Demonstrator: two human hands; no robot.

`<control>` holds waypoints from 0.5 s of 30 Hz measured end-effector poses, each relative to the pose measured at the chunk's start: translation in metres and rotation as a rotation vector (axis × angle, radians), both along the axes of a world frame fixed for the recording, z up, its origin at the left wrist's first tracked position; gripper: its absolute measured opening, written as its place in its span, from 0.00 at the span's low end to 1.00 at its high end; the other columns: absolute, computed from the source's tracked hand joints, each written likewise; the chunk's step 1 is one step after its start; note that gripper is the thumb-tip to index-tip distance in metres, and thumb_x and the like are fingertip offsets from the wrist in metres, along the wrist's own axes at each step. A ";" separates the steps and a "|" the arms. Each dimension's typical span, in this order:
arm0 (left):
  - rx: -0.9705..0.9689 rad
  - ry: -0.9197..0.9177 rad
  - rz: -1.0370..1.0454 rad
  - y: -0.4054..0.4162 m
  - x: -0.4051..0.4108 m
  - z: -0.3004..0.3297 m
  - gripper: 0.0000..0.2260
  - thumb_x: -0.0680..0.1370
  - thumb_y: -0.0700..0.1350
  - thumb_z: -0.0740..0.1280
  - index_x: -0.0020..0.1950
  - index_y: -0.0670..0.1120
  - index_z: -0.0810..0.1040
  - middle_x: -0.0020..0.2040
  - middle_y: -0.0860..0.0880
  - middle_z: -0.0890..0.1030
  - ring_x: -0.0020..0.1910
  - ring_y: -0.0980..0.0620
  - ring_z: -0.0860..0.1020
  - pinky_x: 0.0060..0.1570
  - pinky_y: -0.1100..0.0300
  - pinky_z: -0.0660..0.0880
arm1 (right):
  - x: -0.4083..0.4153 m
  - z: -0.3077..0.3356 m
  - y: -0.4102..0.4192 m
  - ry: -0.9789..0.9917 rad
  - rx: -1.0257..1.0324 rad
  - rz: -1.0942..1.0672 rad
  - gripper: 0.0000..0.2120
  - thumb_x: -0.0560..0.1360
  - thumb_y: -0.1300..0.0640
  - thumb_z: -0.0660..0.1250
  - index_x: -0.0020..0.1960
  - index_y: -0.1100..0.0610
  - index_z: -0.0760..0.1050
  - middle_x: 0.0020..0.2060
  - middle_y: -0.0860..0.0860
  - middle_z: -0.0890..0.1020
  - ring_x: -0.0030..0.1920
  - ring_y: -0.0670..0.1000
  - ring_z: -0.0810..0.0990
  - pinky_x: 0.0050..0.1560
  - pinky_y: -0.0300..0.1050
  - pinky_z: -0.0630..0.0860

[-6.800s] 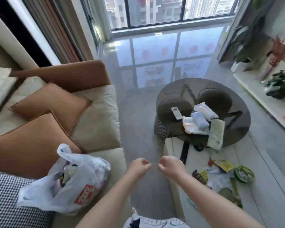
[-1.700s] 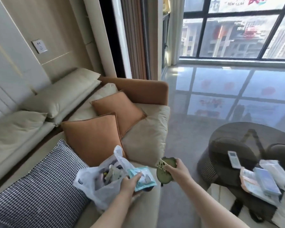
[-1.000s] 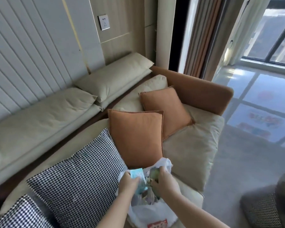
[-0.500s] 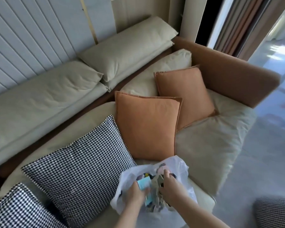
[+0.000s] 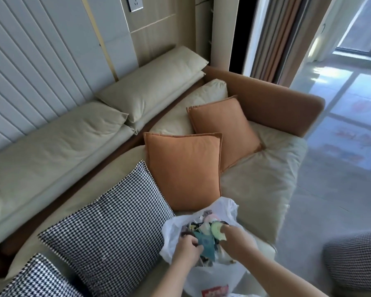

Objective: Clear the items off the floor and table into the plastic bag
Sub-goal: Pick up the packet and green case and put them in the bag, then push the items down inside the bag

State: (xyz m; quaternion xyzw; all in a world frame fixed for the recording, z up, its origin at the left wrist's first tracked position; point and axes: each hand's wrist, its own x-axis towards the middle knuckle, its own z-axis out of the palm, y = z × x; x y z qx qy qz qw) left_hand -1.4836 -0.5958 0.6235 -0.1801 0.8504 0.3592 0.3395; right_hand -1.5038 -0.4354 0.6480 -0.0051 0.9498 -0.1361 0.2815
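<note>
Nearest, at 6 o'clock, both forearms reach in from the bottom edge to the bag (image 5: 210, 275), a white plastic one with a red mark low on its front, sitting on the sofa (image 5: 263, 185) seat with its mouth open upward. The left hand (image 5: 185, 250) is at the bag's mouth on its 9 o'clock side, fingers curled and pinching a teal packet (image 5: 206, 246) that points down into the opening. The right hand (image 5: 237, 237) is at the mouth's 3 o'clock side, thumb and fingers pinching a round pale-green lid (image 5: 217, 230) by its edge, held just above the jumble of wrappers already inside. What those wrappers are is too small to tell.

At 9 o'clock from the bag, touching it, leans a black-and-white check cushion (image 5: 114, 224); a second one (image 5: 41, 279) shows at 7 o'clock in the frame's corner. At 12 o'clock from the bag stands an orange cushion (image 5: 183, 168), its lower edge just behind the bag, and a second orange cushion (image 5: 223, 129) leans farther back at 1 o'clock. Beyond them run the beige back pillows (image 5: 77, 142) and the orange arm (image 5: 272, 99). At 4 o'clock a check stool (image 5: 356, 260) stands on the grey floor (image 5: 330, 200). Farthest, a ribbed wall panel (image 5: 41, 61) with a socket (image 5: 134, 3) and curtains (image 5: 276, 35).
</note>
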 end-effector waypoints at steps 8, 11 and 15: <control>-0.020 0.141 -0.352 0.035 0.040 0.044 0.10 0.77 0.53 0.62 0.53 0.51 0.77 0.54 0.52 0.80 0.53 0.52 0.76 0.51 0.61 0.69 | 0.080 0.035 0.039 0.133 0.016 -0.202 0.14 0.77 0.47 0.57 0.53 0.51 0.77 0.52 0.49 0.81 0.54 0.53 0.79 0.45 0.42 0.71; -0.013 0.142 -0.454 0.061 0.056 0.055 0.12 0.77 0.54 0.61 0.55 0.49 0.77 0.54 0.50 0.80 0.52 0.51 0.76 0.49 0.59 0.71 | 0.119 0.035 0.057 0.127 0.025 -0.310 0.16 0.76 0.45 0.58 0.52 0.53 0.78 0.47 0.51 0.80 0.55 0.55 0.79 0.53 0.43 0.73; -0.019 0.158 -0.620 0.104 0.082 0.055 0.08 0.78 0.53 0.61 0.40 0.52 0.72 0.48 0.50 0.79 0.49 0.50 0.77 0.48 0.61 0.72 | 0.170 0.032 0.091 0.108 0.002 -0.503 0.17 0.75 0.42 0.58 0.52 0.52 0.77 0.53 0.52 0.81 0.56 0.56 0.79 0.51 0.43 0.73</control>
